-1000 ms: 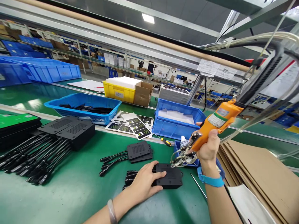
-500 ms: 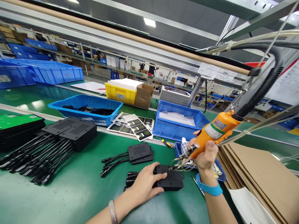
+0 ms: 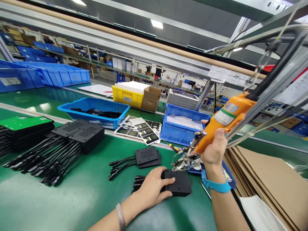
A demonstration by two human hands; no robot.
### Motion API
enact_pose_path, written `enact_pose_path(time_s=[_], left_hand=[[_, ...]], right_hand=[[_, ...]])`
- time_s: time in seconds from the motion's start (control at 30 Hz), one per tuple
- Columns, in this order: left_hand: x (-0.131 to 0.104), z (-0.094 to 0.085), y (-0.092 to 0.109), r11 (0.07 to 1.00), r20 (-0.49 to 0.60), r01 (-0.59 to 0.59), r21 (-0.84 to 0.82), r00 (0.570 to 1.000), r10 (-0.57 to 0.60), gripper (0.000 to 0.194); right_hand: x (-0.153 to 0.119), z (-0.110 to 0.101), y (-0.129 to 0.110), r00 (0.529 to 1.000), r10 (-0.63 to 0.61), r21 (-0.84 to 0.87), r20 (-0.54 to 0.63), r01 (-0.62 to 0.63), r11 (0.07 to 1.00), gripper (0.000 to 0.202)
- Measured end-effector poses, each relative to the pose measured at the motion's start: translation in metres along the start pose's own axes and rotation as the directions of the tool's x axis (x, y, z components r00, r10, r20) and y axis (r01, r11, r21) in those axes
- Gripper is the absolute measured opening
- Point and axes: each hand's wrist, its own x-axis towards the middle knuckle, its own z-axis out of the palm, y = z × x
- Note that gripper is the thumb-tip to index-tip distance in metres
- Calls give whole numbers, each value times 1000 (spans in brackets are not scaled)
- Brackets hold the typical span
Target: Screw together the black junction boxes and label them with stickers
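Note:
My left hand (image 3: pixel 154 186) lies across a stack of black plastic boxes (image 3: pixel 179 182), its thumb along the near side and a finger on top, gripping them against the green bench. Thick black cables come out to the left, partly under the hand. In my right hand (image 3: pixel 214 149) is an orange power screwdriver (image 3: pixel 221 123), held tilted with its tip end down and to the left. Metal fittings and clear tubing surround that end, just above the far edge of the boxes; the bit itself is blurred. Behind lie more cabled black boxes (image 3: pixel 147 155).
Stacked cabled boxes (image 3: pixel 86 134) and green-topped parts (image 3: pixel 25 122) stand left. Farther back are a blue basket (image 3: pixel 113 122), label sheets (image 3: pixel 146 131) and a blue bin (image 3: pixel 176 133). A small yellow-handled screwdriver (image 3: pixel 173 148) lies near the bin. Cardboard sheets (image 3: pixel 269 173) fill the right side.
The orange power screwdriver has lifted off the box's top, and its hose has swung. My left hand keeps its place on the boxes. The whole view has shifted slightly.

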Motion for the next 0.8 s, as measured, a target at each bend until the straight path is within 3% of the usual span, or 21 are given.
enact_pose_path(time_s=[0.17,0.57,0.67,0.8], left_hand=[[0,5,-3,1000,-12,-7,5,1000,7,56],[1,6,-3,1000,-33,-25,-1,999,25,56],[1,5,-3,1000,-43,-27,9,999,27,55],[1,2,-1,999,-32,-36,31,999,37,53]], right_hand=[[-15,-5,24,999,48,-55,5,-48,997,53],[-34,-7,34,994,58,-4,88,-58,998,52],[-37,-10,25,996,21,13,87,-22,1000,53],[-28,-12,-12,998,-64,-40,-3,64,997,54]])
